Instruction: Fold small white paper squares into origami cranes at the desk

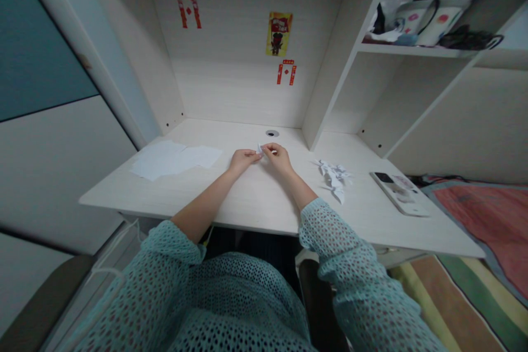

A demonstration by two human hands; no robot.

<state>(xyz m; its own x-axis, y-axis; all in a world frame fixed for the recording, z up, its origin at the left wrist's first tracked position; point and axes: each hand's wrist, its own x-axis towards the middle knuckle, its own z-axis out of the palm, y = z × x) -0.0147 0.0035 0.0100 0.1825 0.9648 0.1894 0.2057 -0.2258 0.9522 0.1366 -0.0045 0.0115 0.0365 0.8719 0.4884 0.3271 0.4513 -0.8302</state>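
A small piece of folded white paper (259,148) is pinched between my two hands, above the middle of the white desk (256,192). My left hand (244,159) grips it from the left with fingertips closed. From the right, my right hand (277,155) pinches its other side, fingers bent. Its exact shape is too small to make out. To the right lies a pile of folded paper pieces (333,176) with pointed ends, perhaps paper cranes. Flat sheets of white paper (165,159) overlap on the left of the desk.
A phone (399,193) lies at the desk's right. Behind the hands is a round cable hole (272,133). An upright shelf panel (346,60) rises at the back right. Cups (439,17) with scissors and pens stand on the upper shelf. A striped bed cover (470,297) is beyond the right edge.
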